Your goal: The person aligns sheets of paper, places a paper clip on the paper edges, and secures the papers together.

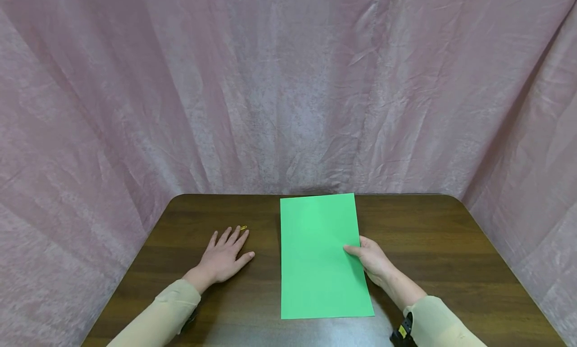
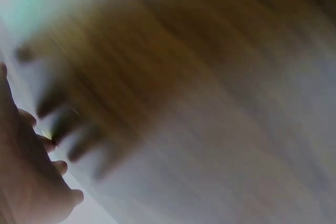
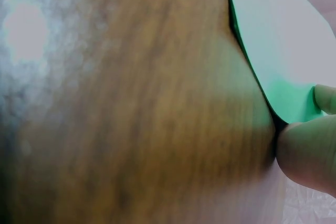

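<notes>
Looking down from your head camera, you see a green sheet of paper [image 1: 321, 257] lying lengthwise on the dark wooden table [image 1: 451, 247], just right of the frame's centre, its far edge reaching the table's back edge. Your right hand [image 1: 371, 259] sits at the sheet's right edge, in the lower right of the frame, thumb on top of the paper and the fingers curled under the edge, pinching it. Your left hand [image 1: 224, 257] lies flat on the wood left of centre, fingers straight and spread, holding nothing. A small yellow paper clip [image 1: 244, 228] lies at its fingertips; whether they touch it is too small to tell. A pink curtain [image 1: 288, 86] fills the upper half of the frame.

Your left wrist camera gives you only blur: the wood grain smeared across the frame, your left hand [image 2: 26, 177] along the lower left edge with its knuckles showing, and a tiny yellow glint beside them. The sheet does not show here.

Your right wrist camera adds what the head view cannot: the green sheet [image 3: 273, 30] in the upper right is bowed up off the table [image 3: 131, 108], a dark gap under its edge, with your thumb and a fingertip [image 3: 326, 98] of the right hand [image 3: 307, 150] closed on it at the right edge of the frame.
</notes>
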A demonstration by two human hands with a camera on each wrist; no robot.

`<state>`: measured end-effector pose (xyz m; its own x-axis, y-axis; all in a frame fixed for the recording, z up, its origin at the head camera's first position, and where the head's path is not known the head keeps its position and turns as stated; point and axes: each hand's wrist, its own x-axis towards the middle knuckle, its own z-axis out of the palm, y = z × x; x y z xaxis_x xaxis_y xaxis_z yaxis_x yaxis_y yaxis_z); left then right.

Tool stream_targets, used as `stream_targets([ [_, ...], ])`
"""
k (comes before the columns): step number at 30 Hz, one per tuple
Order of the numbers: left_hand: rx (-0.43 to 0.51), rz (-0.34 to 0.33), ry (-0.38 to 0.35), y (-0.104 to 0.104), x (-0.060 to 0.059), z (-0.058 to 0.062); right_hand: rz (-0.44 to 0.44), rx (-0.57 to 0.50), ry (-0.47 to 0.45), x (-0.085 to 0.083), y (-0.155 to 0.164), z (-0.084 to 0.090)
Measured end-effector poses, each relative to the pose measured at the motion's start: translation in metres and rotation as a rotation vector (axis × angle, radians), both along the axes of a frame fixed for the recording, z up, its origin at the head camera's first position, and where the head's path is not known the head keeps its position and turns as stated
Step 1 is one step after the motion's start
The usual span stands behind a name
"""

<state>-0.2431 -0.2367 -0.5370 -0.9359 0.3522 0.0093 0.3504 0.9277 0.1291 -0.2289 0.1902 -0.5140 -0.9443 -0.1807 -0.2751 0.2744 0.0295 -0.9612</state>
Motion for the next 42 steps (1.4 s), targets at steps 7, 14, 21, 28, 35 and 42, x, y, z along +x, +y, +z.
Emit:
stream_targets([
  [7, -0.043, -0.08, -0.045, 0.026, 0.008, 0.009, -0.001, -0.005, -0.005, 0.0, 0.0, 0.001],
  [14, -0.036, -0.126, -0.041, 0.037, 0.017, 0.012, 0.001, -0.001, -0.002, 0.001, -0.001, 0.001],
  [21, 0.096, -0.134, -0.018, 0.036, 0.013, 0.013, 0.003, 0.0, 0.0, 0.001, -0.001, 0.001],
  [28, 0.379, -0.049, -0.067, 0.032, 0.0, 0.016, 0.007, -0.006, 0.001, 0.001, 0.0, 0.0],
  [35, 0.498, 0.188, -0.079, 0.029, -0.024, 0.023, -0.012, 0.015, -0.005, 0.001, 0.0, 0.001],
  [42, 0.524, 0.25, -0.064, 0.028, -0.04, 0.019, -0.009, 0.018, -0.007, 0.0, 0.0, 0.0],
])
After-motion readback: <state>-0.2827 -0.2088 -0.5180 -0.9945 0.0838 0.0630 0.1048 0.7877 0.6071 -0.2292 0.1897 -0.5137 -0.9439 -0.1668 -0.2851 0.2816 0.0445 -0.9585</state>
